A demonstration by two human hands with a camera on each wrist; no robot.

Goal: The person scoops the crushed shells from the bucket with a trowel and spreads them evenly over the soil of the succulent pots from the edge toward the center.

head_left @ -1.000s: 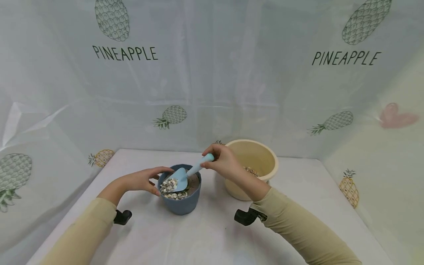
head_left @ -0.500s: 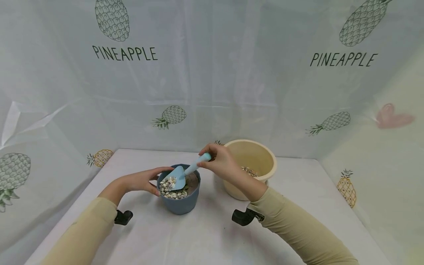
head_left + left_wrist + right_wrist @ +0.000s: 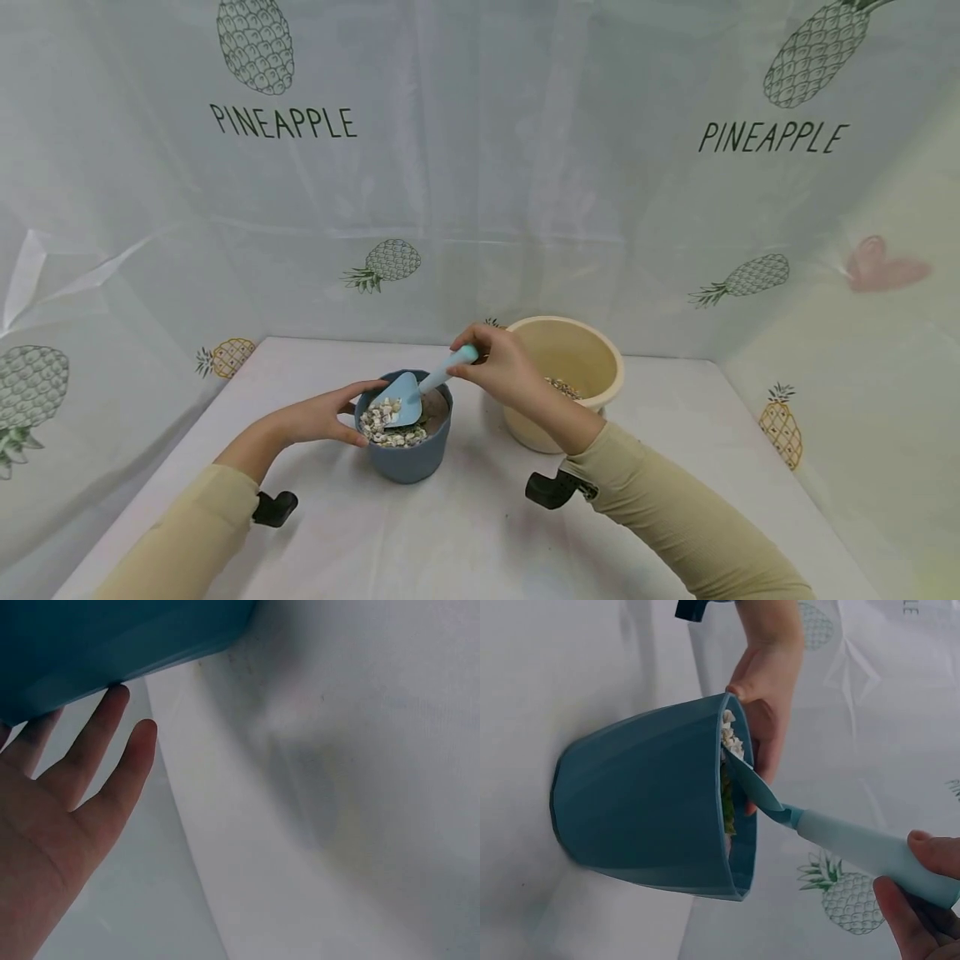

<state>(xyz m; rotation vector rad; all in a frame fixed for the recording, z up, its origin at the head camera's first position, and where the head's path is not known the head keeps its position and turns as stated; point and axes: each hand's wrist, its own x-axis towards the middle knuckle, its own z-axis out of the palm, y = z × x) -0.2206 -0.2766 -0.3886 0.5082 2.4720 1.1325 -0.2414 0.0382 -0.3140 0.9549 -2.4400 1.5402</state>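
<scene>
Nearest: two beige sleeves (image 3: 690, 521), both cut off by the head view's edge, black wrist mounts (image 3: 550, 490) at the cuffs. Next, blue pot (image 3: 408, 462), upright on the white table (image 3: 450, 542), left of centre. Left hand (image 3: 322, 417) grips its left side: thumb on the near-left wall, index along the far-left rim. Left wrist view has two fingertips against the pot's wall and the little finger off it; hand and pot both run out of frame there.

Inside the pot: pale pebbles (image 3: 382, 425) at the near-left, grey-brown fill at right, a bit of green between; can't make out what the green is.

Light-blue scoop (image 3: 405, 398) is over and partly in the pot, blade loaded with pebbles. Tip hard to make out, lost among pebbles in head view, down past the rim in right wrist view. Long axis diagonal: blade points down-left and toward the person, handle rises right and away. Right hand (image 3: 504, 367) pinches the handle end, thumb against fingers; cut off in right wrist view.

Behind that hand, cream bucket (image 3: 618, 379), pebbles at the bottom, near side partly hidden by hand and forearm. Farthest: pineapple-print sheet (image 3: 480, 183), top prints cropped.
</scene>
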